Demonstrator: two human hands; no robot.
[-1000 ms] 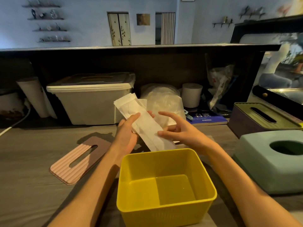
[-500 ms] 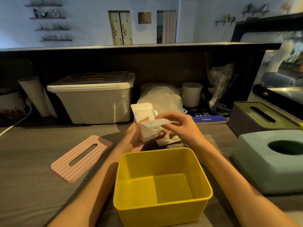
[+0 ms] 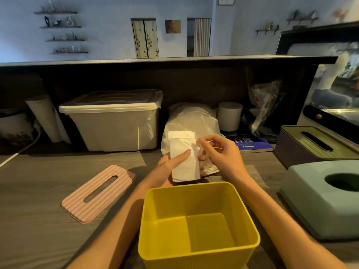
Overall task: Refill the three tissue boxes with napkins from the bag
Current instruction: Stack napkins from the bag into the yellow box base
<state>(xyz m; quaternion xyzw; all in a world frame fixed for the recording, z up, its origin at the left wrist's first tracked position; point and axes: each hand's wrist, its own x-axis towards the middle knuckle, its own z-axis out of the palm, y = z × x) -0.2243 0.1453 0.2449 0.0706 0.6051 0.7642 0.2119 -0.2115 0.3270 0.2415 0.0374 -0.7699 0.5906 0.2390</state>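
Napkins [image 3: 184,160] are sitting mid-frame above the yellow box [image 3: 196,220], left hand [image 3: 171,164] gripping them, right hand [image 3: 219,154] pinching their edge.

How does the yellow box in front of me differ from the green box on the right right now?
The yellow box has its lid off, with its bare floor showing; the green box is closed on top, with only a round hole. The yellow box has straight, squared walls; the green box has rounded, sloping sides. The yellow box sits just below the hands; the green box stands off to the right. Both rest on the wooden counter, and no napkins show in either.
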